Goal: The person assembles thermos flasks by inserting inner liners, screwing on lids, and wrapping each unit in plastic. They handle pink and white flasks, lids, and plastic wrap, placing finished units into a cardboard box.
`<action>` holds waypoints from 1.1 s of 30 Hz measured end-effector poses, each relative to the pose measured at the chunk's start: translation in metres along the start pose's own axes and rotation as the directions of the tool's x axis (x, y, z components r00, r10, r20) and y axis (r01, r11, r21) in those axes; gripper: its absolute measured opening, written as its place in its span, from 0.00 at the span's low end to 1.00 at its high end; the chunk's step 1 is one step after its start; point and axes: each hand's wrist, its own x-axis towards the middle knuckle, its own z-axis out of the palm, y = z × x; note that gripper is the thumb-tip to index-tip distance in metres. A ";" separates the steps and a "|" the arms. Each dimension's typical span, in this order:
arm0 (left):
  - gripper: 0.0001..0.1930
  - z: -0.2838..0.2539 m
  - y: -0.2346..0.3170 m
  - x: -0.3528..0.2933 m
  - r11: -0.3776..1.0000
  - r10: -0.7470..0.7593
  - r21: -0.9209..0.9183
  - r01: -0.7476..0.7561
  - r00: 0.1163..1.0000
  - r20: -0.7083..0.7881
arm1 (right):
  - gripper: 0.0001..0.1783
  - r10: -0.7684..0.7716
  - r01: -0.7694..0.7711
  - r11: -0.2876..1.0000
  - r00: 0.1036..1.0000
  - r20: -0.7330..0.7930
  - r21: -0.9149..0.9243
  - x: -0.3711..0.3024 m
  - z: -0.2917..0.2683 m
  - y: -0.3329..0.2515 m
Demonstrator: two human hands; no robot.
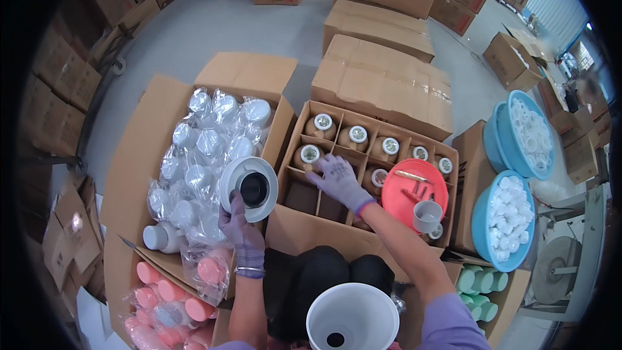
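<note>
My left hand (245, 236), in a thin purple-grey glove, grips a white round casing (228, 178) with a dark round opening. It is held over the near right edge of a carton of bagged white-capped bottles (208, 139). My right hand (340, 181), gloved alike, reaches into a divided carton (275, 217) with its fingers apart. Its fingertips are beside a brown, round-shouldered liner (302, 163) with a pale rim and shiny top; whether they touch it I cannot tell. Several similar liners stand in the other compartments. A white funnel-shaped casing (353, 311) is close to my body.
A red round tray (421, 175) on the divided carton holds small tools and a clear cup (427, 216). Blue basins (483, 227) of white parts stand at right. Pink-capped bottles (170, 290) lie near left, green cups (483, 282) near right. Closed cartons (382, 81) stand behind.
</note>
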 end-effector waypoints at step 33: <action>0.18 0.061 0.004 -0.118 0.956 -0.071 -0.005 0.293 0.245 0.967 | 0.46 0.082 0.159 0.931 0.787 -0.612 0.329 -0.277 -0.157 -0.083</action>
